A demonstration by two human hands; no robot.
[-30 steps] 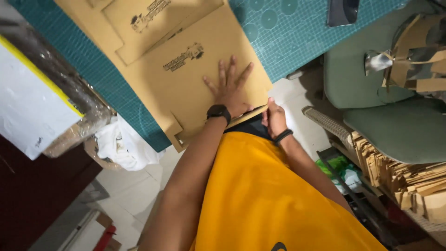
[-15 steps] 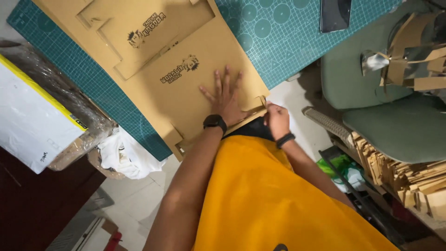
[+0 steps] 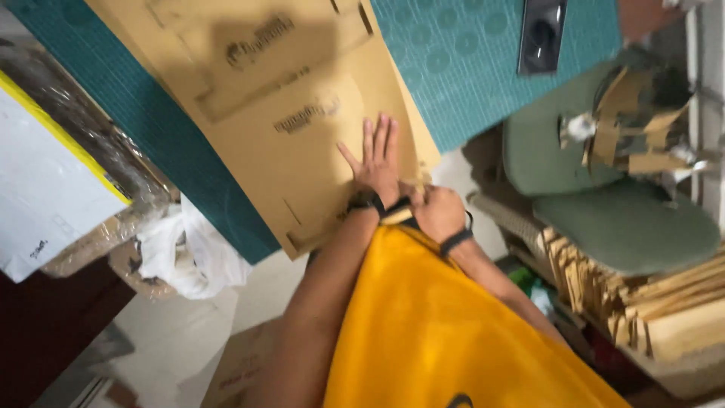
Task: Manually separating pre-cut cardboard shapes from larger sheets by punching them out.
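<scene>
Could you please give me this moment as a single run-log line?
left hand: flat, fingers spread on cardboard sheet | right hand: closed at the sheet's near edge | surface: teal cutting mat | nearby: green chair

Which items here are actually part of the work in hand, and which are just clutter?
In hand:
- left hand, flat on the cardboard sheet
- right hand, closed at the sheet's near edge
- green cutting mat under the sheet

Lying about:
- dark phone-like object on the mat
- green chair with cardboard scraps
- white plastic bag

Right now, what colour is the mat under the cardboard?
Teal green cutting mat, with faint circles; the head view shows it.
</scene>
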